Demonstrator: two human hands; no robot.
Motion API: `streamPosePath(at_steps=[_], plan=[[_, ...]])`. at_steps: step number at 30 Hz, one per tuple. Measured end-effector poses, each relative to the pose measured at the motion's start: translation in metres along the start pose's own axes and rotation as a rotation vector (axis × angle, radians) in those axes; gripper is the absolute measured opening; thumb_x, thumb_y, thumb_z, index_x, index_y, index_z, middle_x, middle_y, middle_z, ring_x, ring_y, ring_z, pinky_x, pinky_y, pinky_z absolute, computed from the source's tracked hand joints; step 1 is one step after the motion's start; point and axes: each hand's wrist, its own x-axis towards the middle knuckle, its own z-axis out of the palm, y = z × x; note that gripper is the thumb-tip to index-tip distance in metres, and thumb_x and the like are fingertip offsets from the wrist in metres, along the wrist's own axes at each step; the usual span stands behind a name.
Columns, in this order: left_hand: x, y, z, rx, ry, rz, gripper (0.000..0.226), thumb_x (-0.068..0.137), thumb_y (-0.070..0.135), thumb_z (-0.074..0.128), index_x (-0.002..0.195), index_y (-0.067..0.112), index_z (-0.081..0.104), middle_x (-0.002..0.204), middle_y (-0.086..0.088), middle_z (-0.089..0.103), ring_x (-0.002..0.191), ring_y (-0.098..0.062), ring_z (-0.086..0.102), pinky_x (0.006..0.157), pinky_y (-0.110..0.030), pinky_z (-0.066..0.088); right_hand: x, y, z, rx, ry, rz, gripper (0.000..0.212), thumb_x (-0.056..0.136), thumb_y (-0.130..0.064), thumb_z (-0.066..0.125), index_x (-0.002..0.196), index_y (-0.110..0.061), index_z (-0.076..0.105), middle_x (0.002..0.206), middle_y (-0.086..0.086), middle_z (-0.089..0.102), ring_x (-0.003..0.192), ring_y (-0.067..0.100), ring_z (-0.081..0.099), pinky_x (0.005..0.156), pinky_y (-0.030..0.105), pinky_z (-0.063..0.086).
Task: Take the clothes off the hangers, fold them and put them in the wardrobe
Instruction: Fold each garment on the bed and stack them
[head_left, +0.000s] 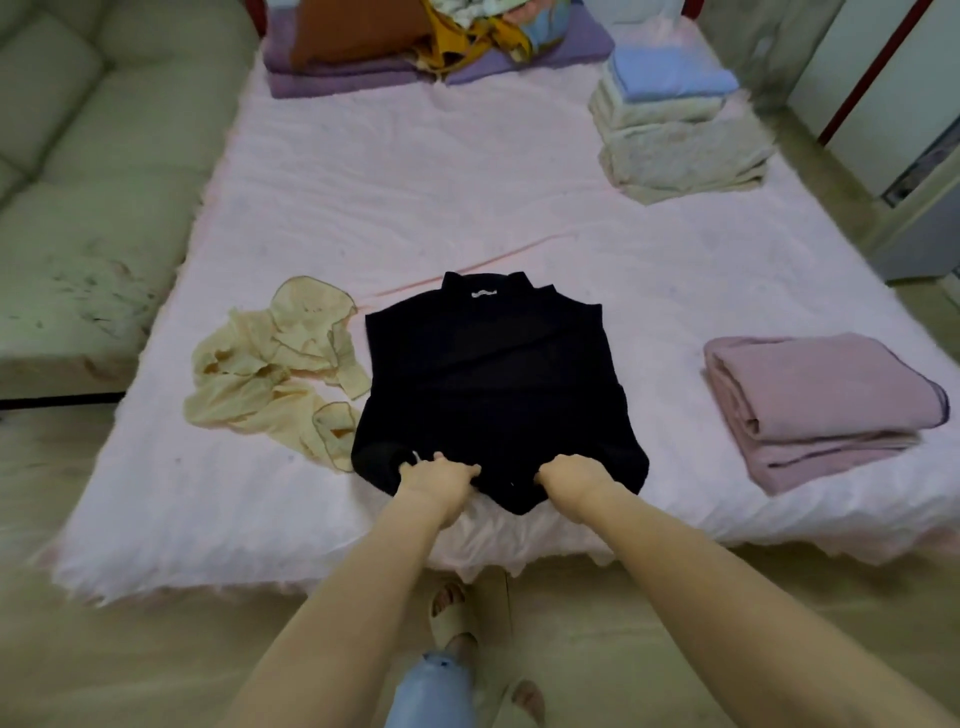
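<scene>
A: Starting at the far left, we see a pale green sofa (78, 171) running alongside the bed (415, 171), which wears a pink cover.

B: Moving in, we find a crumpled cream garment (270, 369) lying on the bed, its edge just touching the left side of the black top (493, 379).

A: We agree the black top lies flat near the bed's near edge, its collar pointing away from us and a small white label showing at the neck.

B: At its near hem we have the left hand (439, 480), fingers curled into the fabric, so its grip is closed on the hem.

A: Just right of it, our right hand (571, 478) grips the same hem, fingers tucked under and pinching the cloth. The two hands sit close but apart.

B: Further right, we see a folded mauve garment (821, 410) lying well apart from the black top.

A: At the far end we note a heap of mixed clothes (441, 31) on purple bedding, and to its right a stack of folded pieces (670, 124) with a blue one on top.

B: Below the bed, we glimpse sandalled feet on the floor.
</scene>
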Motion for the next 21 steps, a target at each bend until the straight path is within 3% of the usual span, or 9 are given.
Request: streamPosePath(at_steps=[2,4,8,11,15,18,21], plan=[[0.018,-0.004,-0.021,-0.033,0.029,-0.023,0.046,0.106,0.030,0.025,0.151,0.036,0.021,0.155,-0.021,0.021,0.140,-0.050,0.015,0.111,-0.060,0.020,0.011,0.008,-0.021,0.013,0.088,0.055,0.023,0.086,0.006,0.042,0.083,-0.013,0.054,0.075,0.002,0.047,0.062,0.019,0.044,0.065,0.033,0.038],[0.043,-0.010,-0.042,-0.047,0.068,-0.046,0.045,0.106,0.031,0.027,0.151,0.033,0.021,0.155,-0.023,0.017,0.141,-0.053,0.011,0.111,-0.062,0.018,0.032,0.016,-0.040,0.019,0.173,0.115,0.028,0.083,0.007,0.044,0.067,-0.015,0.037,0.066,0.000,0.039,0.053,0.016,0.035,0.062,0.033,0.035],[0.108,-0.023,-0.078,-0.074,0.187,-0.056,0.045,0.105,0.027,0.033,0.148,0.028,0.023,0.151,-0.026,0.024,0.138,-0.056,0.016,0.108,-0.065,0.020,0.092,0.033,-0.075,0.009,0.287,0.169,0.025,0.080,0.008,0.047,0.069,-0.015,0.043,0.062,-0.001,0.042,0.052,0.017,0.039,0.054,0.031,0.030],[0.164,-0.036,-0.110,-0.108,0.224,-0.080,0.049,0.103,0.023,0.039,0.148,0.027,0.021,0.148,-0.026,0.027,0.136,-0.057,0.018,0.107,-0.067,0.020,0.146,0.050,-0.100,-0.003,0.342,0.204,0.032,0.080,0.008,0.047,0.063,-0.016,0.034,0.060,-0.002,0.040,0.049,0.015,0.035,0.055,0.030,0.031],[0.250,-0.064,-0.158,-0.158,0.227,-0.110,0.042,0.103,0.026,0.034,0.145,0.022,0.028,0.144,-0.026,0.032,0.136,-0.057,0.019,0.107,-0.069,0.014,0.230,0.082,-0.135,-0.007,0.415,0.252,0.027,0.084,0.005,0.043,0.070,-0.015,0.033,0.063,-0.001,0.037,0.054,0.018,0.038,0.062,0.033,0.031],[0.315,-0.083,-0.182,-0.151,0.261,-0.114,0.043,0.103,0.031,0.032,0.145,0.022,0.026,0.141,-0.024,0.036,0.133,-0.055,0.025,0.107,-0.068,0.016,0.294,0.107,-0.159,0.036,0.409,0.257,0.016,0.087,0.002,0.041,0.090,-0.013,0.045,0.081,0.003,0.055,0.080,0.028,0.056,0.065,0.034,0.030],[0.381,-0.097,-0.200,-0.141,0.291,-0.112,0.046,0.104,0.033,0.028,0.148,0.022,0.022,0.148,-0.023,0.031,0.137,-0.054,0.019,0.107,-0.067,0.016,0.360,0.128,-0.169,0.025,0.410,0.267,0.022,0.089,0.000,0.039,0.105,-0.009,0.050,0.099,0.009,0.062,0.096,0.030,0.058,0.066,0.034,0.029]])
